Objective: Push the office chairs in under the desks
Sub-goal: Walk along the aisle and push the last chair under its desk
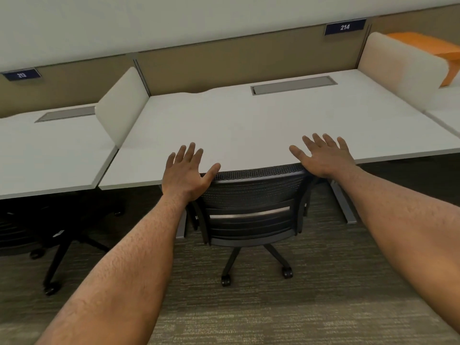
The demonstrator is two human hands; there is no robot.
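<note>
A black mesh-backed office chair (251,210) stands on wheels in front of the white desk (249,120) marked 214, its seat tucked under the desk edge and its backrest top against that edge. My left hand (188,171) hovers over the backrest's upper left corner with fingers spread. My right hand (322,155) is spread over the upper right corner. Neither hand grips anything. A second black chair (53,247) sits under the desk to the left, mostly in shadow.
White side screens (122,105) separate the desks. The left desk (49,150) carries the number 213. An orange object (433,46) lies beyond the right screen. Grey metal desk legs (344,205) flank the chair. Patterned carpet (249,314) covers the floor.
</note>
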